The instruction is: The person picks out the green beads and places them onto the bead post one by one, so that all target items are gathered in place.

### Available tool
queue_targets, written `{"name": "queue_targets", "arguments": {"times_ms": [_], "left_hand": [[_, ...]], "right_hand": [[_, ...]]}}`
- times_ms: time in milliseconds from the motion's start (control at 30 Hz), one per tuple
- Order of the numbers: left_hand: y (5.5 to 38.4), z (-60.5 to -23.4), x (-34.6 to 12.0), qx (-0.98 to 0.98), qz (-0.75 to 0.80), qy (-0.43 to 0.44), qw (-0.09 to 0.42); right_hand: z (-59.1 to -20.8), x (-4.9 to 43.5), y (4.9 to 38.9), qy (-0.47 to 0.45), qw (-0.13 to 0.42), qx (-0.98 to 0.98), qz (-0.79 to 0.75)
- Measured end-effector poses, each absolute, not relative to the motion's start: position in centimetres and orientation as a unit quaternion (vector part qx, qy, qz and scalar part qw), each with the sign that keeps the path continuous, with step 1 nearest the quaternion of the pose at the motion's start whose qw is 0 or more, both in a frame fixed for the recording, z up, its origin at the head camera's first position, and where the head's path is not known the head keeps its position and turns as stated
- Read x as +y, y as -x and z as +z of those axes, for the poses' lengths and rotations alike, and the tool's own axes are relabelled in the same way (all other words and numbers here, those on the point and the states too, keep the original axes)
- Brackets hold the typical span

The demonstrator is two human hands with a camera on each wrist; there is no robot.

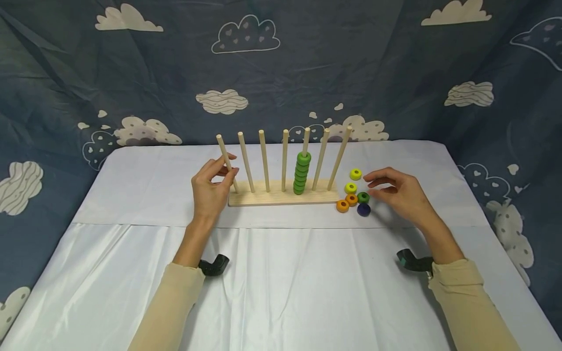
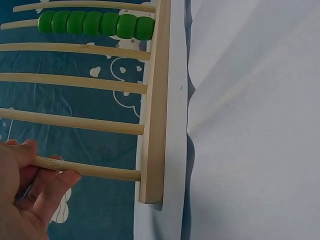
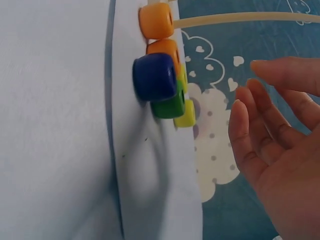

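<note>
A wooden rack with upright pegs stands on the table, its long base (image 1: 263,198) facing me. My left hand (image 1: 208,189) pinches the leftmost peg (image 2: 110,171) between thumb and fingers. Green beads (image 1: 301,173) are stacked on one peg right of the middle; the other pegs are bare. My right hand (image 1: 401,194) hovers right of the loose beads, fingers loosely bent and holding nothing. Those beads are two yellow (image 1: 355,174), two orange (image 1: 342,206), one green (image 1: 363,197) and one dark blue (image 3: 156,77), grouped by the rack's right end.
A white cloth (image 1: 281,273) covers the table, with a fold line running across it in front of the rack. Behind and at both sides hangs a dark blue curtain (image 1: 307,63) printed with clouds. Black wrist devices (image 1: 214,266) sit at both sleeves.
</note>
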State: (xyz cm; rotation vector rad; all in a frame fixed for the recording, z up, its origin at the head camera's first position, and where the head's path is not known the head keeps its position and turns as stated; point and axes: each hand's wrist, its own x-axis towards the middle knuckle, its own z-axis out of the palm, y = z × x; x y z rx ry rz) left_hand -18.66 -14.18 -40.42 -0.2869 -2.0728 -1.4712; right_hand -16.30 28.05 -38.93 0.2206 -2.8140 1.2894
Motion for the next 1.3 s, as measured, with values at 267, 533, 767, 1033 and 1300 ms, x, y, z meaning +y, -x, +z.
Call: {"name": "queue_targets", "arguments": {"times_ms": [267, 533, 767, 1033, 1300], "left_hand": [[18.7, -40.6, -14.1, -0.774, -0.556, 0.101, 0.285], [18.7, -40.5, -14.0, -0.775, -0.558, 0.1, 0.28], [18.6, -40.5, -14.1, -0.778, -0.555, 0.099, 0.279], [18.5, -40.5, -14.0, -0.781, -0.55, 0.095, 0.278], [18.6, -40.6, -14.0, -0.779, -0.55, 0.096, 0.285]], "right_hand": [[-39.8, 28.9, 16.4, -0.077, -0.032, -0.91, 0.406], [-40.3, 29.2, 16.8, -0.073, -0.08, -0.91, 0.4], [-40.8, 29.4, 17.0, -0.067, -0.106, -0.911, 0.393], [-41.1, 29.7, 17.0, -0.078, -0.127, -0.912, 0.383], [-41.6, 29.4, 17.1, -0.083, -0.128, -0.914, 0.377]]}}
